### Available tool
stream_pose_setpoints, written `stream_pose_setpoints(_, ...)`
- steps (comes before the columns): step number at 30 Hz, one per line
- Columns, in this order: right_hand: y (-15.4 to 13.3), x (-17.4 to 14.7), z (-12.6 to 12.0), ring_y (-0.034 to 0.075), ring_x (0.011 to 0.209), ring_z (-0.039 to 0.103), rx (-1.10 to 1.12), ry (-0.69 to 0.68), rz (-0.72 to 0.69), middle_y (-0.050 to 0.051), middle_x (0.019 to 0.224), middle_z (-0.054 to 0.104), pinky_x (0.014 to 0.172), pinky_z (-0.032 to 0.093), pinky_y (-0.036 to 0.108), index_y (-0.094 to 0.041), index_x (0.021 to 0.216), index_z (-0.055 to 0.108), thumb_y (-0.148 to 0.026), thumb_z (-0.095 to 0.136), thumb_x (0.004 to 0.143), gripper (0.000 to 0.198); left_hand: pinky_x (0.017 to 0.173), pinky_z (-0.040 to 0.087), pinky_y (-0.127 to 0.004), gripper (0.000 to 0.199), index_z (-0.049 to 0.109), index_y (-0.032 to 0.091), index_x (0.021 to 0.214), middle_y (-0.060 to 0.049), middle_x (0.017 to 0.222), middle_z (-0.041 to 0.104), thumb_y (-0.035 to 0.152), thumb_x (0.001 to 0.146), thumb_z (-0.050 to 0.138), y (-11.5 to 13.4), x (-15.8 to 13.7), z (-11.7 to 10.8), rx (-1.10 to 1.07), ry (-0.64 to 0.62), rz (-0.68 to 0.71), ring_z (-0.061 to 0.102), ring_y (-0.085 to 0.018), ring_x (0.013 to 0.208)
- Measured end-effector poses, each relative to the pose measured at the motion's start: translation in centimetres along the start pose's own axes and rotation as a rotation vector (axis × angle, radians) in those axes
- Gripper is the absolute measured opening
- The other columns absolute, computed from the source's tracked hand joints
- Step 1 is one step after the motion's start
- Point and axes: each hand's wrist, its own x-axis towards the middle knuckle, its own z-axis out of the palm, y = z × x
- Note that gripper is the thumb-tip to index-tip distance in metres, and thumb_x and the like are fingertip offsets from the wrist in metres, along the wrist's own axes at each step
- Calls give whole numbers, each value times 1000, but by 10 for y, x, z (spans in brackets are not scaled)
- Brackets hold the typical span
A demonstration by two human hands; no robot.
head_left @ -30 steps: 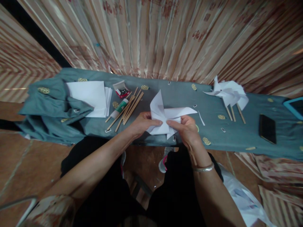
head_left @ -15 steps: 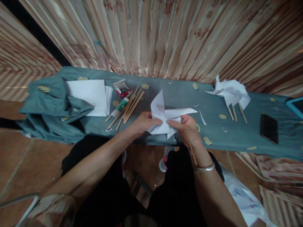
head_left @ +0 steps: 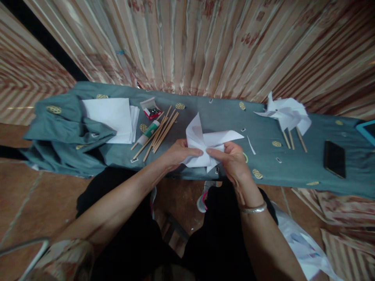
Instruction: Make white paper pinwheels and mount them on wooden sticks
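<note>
fingers [head_left: 197, 152] of both hands pinch the folded paper pinwheel [head_left: 206, 144].

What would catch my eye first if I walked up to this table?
Most likely the white folded paper at the middle of the table's near edge, pinched between the left hand and the right hand. Next, the finished paper pinwheels on sticks lying to the right on the teal cloth, and the bundle of wooden sticks to the left.

One head-worn view looks steeply down, close over the cloth-covered table [head_left: 293, 171]; curtain [head_left: 205, 43] behind.
</note>
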Motion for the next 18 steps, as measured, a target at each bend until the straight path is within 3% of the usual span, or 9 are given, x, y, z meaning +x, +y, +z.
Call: stream_pose_setpoints(18,-2,-2,-1,20,68,71,-11,11,9,3,76,77,70,58,36,-20,76,71,-26,87,48,33,61,46,-25,31,71,8,74,-2,63,69,15,44,80,-2,0,1,-30,-18,-31,62,-14,60)
